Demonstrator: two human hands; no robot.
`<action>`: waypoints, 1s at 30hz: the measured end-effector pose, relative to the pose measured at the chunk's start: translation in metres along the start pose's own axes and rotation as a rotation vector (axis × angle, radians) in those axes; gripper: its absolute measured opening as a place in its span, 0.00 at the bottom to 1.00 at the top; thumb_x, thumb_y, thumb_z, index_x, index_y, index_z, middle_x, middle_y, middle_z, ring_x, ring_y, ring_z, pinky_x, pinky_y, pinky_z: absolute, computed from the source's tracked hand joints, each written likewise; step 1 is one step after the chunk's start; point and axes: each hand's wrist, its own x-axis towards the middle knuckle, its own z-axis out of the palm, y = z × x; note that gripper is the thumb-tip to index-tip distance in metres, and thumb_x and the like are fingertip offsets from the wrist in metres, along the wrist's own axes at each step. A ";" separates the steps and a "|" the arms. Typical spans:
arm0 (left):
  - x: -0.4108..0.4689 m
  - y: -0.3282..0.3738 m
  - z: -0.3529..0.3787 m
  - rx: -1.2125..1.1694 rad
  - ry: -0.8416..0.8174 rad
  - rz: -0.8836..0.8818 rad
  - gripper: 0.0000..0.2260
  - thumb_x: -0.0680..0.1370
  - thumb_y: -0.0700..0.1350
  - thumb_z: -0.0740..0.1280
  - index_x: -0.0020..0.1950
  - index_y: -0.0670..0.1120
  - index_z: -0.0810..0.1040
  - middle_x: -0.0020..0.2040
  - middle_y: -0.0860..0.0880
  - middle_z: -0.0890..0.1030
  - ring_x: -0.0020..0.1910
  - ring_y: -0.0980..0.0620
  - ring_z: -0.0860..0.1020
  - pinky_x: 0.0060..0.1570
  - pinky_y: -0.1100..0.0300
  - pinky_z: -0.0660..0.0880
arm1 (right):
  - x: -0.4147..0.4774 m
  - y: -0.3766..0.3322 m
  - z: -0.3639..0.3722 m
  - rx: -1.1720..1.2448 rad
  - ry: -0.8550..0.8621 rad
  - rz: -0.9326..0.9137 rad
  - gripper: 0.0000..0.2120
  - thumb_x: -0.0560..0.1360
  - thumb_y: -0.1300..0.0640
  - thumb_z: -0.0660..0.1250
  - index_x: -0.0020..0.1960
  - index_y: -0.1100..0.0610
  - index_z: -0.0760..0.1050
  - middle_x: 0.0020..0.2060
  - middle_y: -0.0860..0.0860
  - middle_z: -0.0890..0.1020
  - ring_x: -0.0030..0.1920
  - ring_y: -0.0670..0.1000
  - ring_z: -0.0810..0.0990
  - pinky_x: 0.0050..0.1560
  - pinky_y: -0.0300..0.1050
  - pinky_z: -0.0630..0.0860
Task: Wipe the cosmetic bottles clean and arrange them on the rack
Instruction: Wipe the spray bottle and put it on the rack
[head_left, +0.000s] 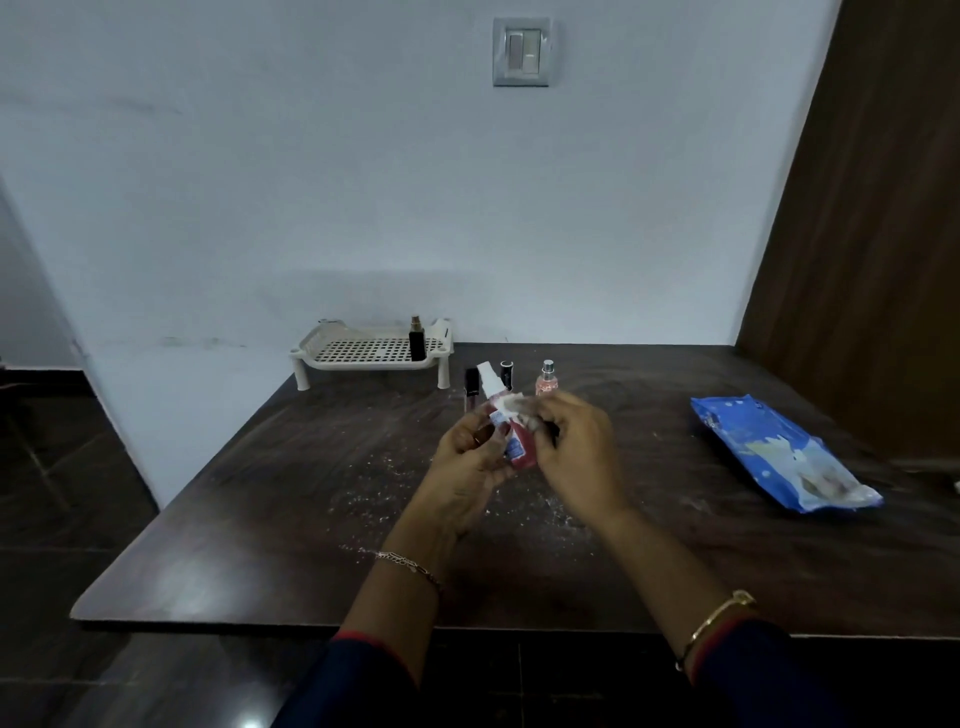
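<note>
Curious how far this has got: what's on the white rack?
One dark bottle stands upright near the right end of the rack. The rest of its perforated shelf shows bare; nothing covers it.

Five cosmetic bottles are in view: one dark bottle (416, 340) standing on the rack (332, 345), one red bottle (514, 449) held between the hands, and three upright on the table (260, 519), namely a black-capped tube (470, 387), a second black-capped bottle (507, 373) and a pink spray bottle (546, 382). There is one rack and one table. One wipe (511, 402), blurred and possibly folded, sits at the red bottle's top. One blue packet (779, 452) lies to the right. Two hands show, the left hand (467, 462) and the right hand (576, 441). One switch plate (522, 52) is on the wall.
</note>
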 end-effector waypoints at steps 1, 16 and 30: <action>-0.001 0.001 0.000 -0.020 -0.006 0.002 0.14 0.78 0.33 0.60 0.62 0.40 0.73 0.55 0.41 0.79 0.52 0.46 0.79 0.48 0.52 0.81 | 0.006 -0.003 0.002 0.010 0.022 0.010 0.12 0.74 0.66 0.67 0.55 0.56 0.81 0.47 0.44 0.78 0.45 0.41 0.77 0.47 0.30 0.75; -0.003 0.021 -0.025 -0.024 0.159 0.211 0.18 0.75 0.33 0.63 0.63 0.47 0.70 0.60 0.42 0.76 0.60 0.43 0.76 0.52 0.50 0.79 | 0.006 -0.014 0.042 0.984 -0.028 1.018 0.04 0.75 0.67 0.64 0.45 0.62 0.78 0.41 0.57 0.82 0.40 0.49 0.81 0.37 0.37 0.80; 0.041 0.096 -0.077 0.666 0.365 0.355 0.20 0.73 0.31 0.66 0.63 0.40 0.65 0.57 0.40 0.77 0.52 0.49 0.76 0.49 0.59 0.75 | 0.043 -0.036 0.111 0.970 -0.086 1.064 0.09 0.69 0.66 0.72 0.49 0.65 0.79 0.34 0.55 0.81 0.22 0.45 0.78 0.22 0.35 0.74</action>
